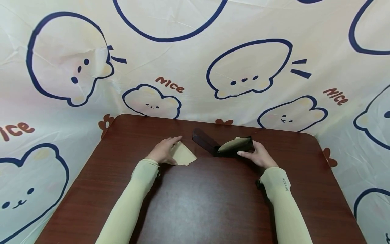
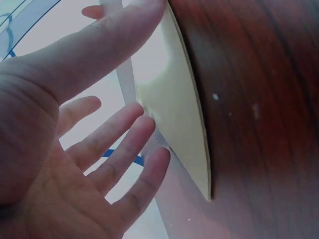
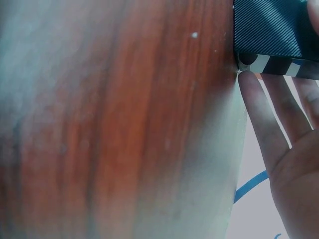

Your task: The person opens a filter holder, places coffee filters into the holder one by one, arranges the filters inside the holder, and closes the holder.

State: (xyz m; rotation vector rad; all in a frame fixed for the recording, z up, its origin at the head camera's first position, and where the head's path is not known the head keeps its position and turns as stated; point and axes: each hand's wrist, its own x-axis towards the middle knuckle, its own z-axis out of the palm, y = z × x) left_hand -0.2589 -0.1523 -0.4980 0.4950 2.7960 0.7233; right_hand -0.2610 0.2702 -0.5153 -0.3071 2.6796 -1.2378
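My left hand (image 1: 162,151) spans a flat cream piece (image 1: 184,155) with a small rounded tab on its near edge. In the left wrist view the thumb crosses the top of the cream piece (image 2: 174,109), and several fingertips (image 2: 158,155) meet its edge. My right hand (image 1: 260,154) holds the right end of a dark hinged case (image 1: 204,140) that stands spread open, thumb on the near side. A second cream piece (image 1: 234,144) leans inside the case. The right wrist view shows the case's black ribbed surface (image 3: 274,25) and a black-and-white banded side, with fingertips at its edge.
The dark reddish-brown wooden table (image 1: 198,203) runs under both forearms. A white cloth (image 1: 195,64) with cartoon outlines hangs behind it and along both sides. Long pale sleeves (image 1: 123,210) cover both arms.
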